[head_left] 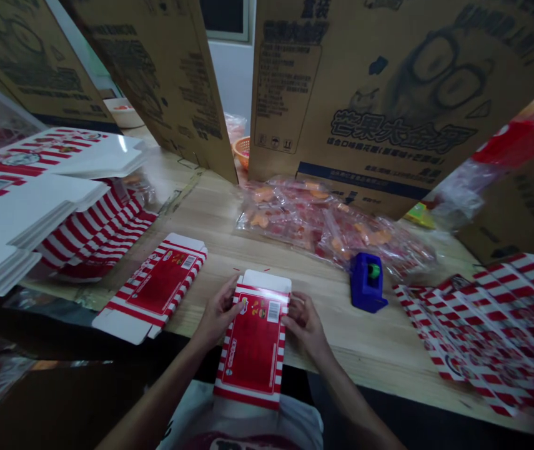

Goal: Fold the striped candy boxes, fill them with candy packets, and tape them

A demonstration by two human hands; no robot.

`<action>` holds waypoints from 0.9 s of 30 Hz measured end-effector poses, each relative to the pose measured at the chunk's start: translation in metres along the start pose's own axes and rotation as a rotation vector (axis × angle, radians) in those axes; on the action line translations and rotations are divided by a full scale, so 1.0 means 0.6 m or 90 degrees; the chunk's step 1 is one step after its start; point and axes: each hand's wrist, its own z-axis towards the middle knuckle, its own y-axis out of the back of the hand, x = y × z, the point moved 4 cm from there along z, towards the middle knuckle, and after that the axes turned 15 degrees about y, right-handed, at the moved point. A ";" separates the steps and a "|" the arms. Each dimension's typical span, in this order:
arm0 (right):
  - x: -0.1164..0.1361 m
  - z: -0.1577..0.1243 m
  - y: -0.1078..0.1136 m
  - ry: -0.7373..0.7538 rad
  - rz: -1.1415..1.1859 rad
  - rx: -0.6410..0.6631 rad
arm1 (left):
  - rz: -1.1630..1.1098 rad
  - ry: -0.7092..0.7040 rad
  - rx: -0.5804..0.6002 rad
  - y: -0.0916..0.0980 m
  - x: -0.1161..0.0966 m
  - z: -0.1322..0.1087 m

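Shirt (pixel 243 425) cut off below | left hand (pixel 217 315), right hand (pixel 305 325) clamp red-striped carton (pixel 253 340) from both sides | blue tape dispenser (pixel 367 282) beyond right hand

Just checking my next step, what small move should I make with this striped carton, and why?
I'd probably fold the white end flap down over the end of the red-and-white striped carton. It sticks out past the far end, and your left hand and right hand grip the carton's sides just below it.
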 end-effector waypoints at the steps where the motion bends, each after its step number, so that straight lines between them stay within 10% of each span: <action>1: 0.001 0.006 0.009 0.026 -0.038 -0.019 | -0.007 0.004 0.011 0.003 0.006 0.002; 14: 0.016 0.069 -0.003 0.117 -0.241 0.039 | 0.067 0.031 -0.089 0.037 -0.013 0.046; 21: 0.027 0.090 -0.009 -0.039 -0.109 0.102 | 0.135 0.070 0.004 0.045 -0.037 0.071; 27: 0.035 0.088 -0.011 0.044 -0.248 0.156 | 0.248 0.043 0.002 0.040 -0.045 0.064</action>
